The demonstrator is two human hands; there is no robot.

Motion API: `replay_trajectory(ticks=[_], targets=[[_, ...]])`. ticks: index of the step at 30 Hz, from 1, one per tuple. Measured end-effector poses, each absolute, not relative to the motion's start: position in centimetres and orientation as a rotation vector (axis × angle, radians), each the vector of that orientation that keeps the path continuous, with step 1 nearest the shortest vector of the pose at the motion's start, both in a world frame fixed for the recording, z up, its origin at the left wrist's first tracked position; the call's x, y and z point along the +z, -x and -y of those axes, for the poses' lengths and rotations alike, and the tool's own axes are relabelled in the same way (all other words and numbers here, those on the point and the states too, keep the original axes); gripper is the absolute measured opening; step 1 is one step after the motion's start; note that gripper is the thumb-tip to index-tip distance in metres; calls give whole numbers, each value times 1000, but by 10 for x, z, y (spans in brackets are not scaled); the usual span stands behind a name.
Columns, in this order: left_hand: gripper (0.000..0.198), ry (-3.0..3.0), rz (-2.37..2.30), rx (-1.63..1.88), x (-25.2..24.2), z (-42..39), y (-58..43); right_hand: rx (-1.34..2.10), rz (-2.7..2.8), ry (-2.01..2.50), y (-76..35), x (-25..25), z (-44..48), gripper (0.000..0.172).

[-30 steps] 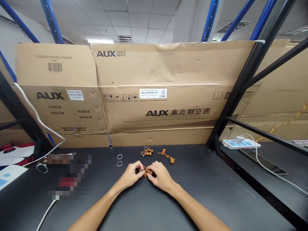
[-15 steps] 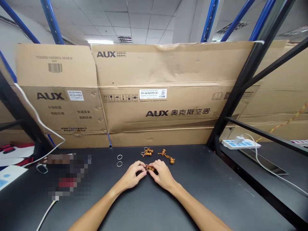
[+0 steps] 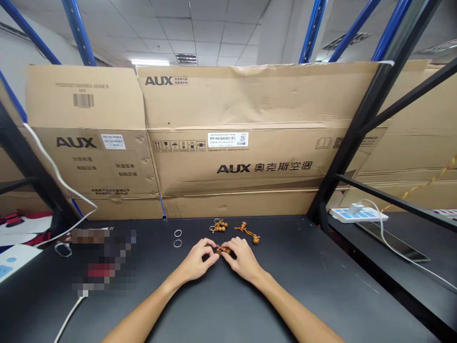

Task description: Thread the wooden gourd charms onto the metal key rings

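Between my two hands, low over the black tabletop [image 3: 228, 305], is a small brown wooden gourd pendant [image 3: 224, 249]. The thumb and fingers of my left hand [image 3: 197, 259] pinch its corded end; whether a ring sits there is too small to tell. My right hand [image 3: 243, 259] is closed on the gourd's body, partly covering it. Just beyond my hands lie gourd pendants with metal rings [image 3: 220, 226]. To their right rest gourd pendants on brown cords [image 3: 249, 232]. Two loose metal rings, an upper ring [image 3: 178, 233] and a lower ring [image 3: 177, 243], lie left of my left hand.
Cardboard boxes [image 3: 264, 109] wall off the table's back edge. Black rack posts [image 3: 352, 133] rise at the sides. A white cable [image 3: 67, 317] and a pixelated area [image 3: 102, 262] are at left. On the right are a power strip [image 3: 358, 214] and a dark flat device [image 3: 394, 243].
My fingers have shifted slightly around the gourd pendant, and its corded end has turned a little between them. The loose rings and other pendants lie as before.
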State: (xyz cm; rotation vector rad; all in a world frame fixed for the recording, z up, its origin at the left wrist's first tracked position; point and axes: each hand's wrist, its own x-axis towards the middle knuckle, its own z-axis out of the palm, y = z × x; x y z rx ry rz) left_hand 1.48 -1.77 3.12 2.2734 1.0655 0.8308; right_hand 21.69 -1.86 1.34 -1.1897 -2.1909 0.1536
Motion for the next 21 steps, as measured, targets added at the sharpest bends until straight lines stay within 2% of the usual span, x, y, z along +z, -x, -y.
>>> replay_trajectory(ticks=[3, 10, 16, 21], targets=[[37, -2262, -1086, 815, 29, 16, -15, 182, 2242, 1095, -216, 17, 22, 14], [27, -2297, -1054, 807, 33, 18, -14, 117, 2160, 1261, -217, 12, 18, 13], [38, -2297, -1069, 781, 33, 19, -15, 222, 2225, 1049, -216, 16, 23, 19], [28, -2334, -1062, 805, 31, 17, -14, 165, 2201, 1201, -216, 13, 19, 13]])
